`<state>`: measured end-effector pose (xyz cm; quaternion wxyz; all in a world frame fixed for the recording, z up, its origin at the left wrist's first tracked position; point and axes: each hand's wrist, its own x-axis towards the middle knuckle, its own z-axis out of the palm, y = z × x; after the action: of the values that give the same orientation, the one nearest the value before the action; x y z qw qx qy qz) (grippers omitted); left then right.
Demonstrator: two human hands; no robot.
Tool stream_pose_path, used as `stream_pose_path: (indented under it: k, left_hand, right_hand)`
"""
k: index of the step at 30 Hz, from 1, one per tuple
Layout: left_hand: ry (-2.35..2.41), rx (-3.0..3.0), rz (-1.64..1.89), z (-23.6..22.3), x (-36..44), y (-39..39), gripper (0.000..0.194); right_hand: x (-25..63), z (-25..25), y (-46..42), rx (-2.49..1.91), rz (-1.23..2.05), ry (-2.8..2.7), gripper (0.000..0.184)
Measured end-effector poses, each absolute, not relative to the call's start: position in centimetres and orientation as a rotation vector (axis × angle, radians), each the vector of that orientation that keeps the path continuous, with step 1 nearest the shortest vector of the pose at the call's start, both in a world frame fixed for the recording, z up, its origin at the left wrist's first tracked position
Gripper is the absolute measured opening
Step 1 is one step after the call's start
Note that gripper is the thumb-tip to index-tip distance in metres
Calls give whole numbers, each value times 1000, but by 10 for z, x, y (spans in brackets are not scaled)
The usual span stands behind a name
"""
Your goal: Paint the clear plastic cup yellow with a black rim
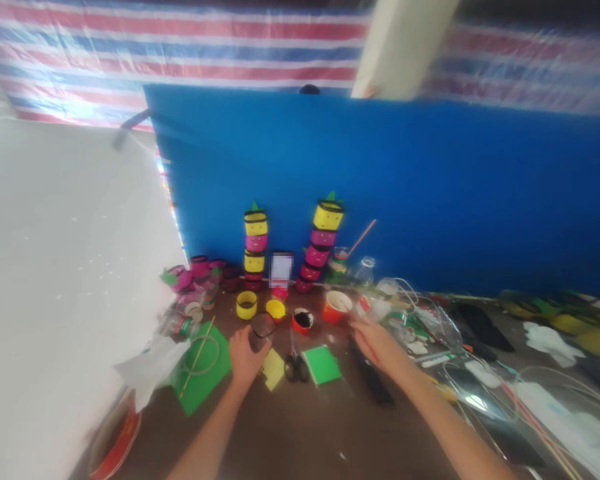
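My left hand is closed around a dark, see-through cup, open end up. My right hand reaches to the right of a red paint cup with a pale inside. Its fingers look pinched together, but blur hides what is in them. Between the hands stand a small red cup with black paint and a yellow cup. Nearer me lie black-handled scissors, a pad of green paper and a piece of yellow paper. A yellow ring sits behind my left hand.
Two stacks of yellow and magenta cups with faces, a left stack and a right stack, stand against the blue panel. A green sheet and a tape roll lie left. Plastic clutter covers the right.
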<state>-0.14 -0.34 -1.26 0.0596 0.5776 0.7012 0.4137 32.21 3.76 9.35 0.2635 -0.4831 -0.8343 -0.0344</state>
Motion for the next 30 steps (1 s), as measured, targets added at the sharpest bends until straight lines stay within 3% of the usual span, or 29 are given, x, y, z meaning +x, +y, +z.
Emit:
stream_pose_path:
  k: [12,30]
  left_hand:
    - [2128,1753,1238,-14,-2,-3,52]
    - [2149,1766,1208,-13,-3,-4,52]
  right_hand:
    - [321,115,16,-1422,-82,-2142,29]
    - [302,77,-22,-1314,-214,-1977,30]
